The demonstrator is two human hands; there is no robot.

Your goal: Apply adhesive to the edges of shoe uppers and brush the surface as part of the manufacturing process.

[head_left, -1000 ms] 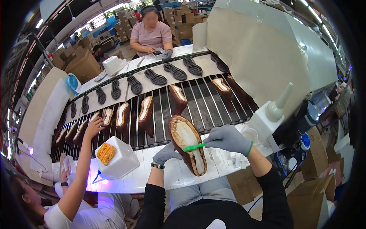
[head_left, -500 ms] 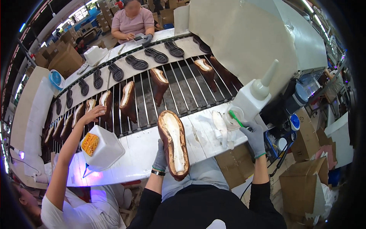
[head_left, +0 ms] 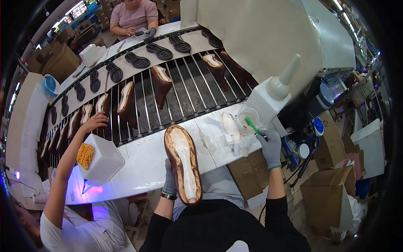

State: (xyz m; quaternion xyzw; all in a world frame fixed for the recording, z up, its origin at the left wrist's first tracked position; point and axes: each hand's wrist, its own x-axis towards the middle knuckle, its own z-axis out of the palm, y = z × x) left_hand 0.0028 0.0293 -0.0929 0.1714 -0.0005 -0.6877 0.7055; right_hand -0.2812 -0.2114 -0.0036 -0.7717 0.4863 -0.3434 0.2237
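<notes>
My left hand (head_left: 169, 180), in a grey glove, grips a brown shoe upper (head_left: 183, 161) by its left side. Its pale underside faces up, with a tan glue-marked rim around it. My gloved right hand (head_left: 270, 148) pinches the end of a green-handled brush (head_left: 252, 125). The brush's other end is inside a clear cup (head_left: 240, 122) on the white bench, its tip hard to make out. Right behind that cup stands a large white squeeze bottle (head_left: 268, 98) with a long nozzle. A whitish, crusted strip (head_left: 231, 128) lies left of the cup.
A curved rod conveyor (head_left: 180, 92) carries several brown uppers; black soles (head_left: 159, 51) line the ledge beyond. At left, a co-worker's bare arm (head_left: 69, 164) reaches over a white container (head_left: 103, 161) to an upper. Another person (head_left: 134, 19) sits across. Cardboard boxes (head_left: 327, 197) stand at right.
My right fingers have closed on the brush handle, which they were only reaching at before. The whole view has shifted slightly; the upper stays in my left hand.
</notes>
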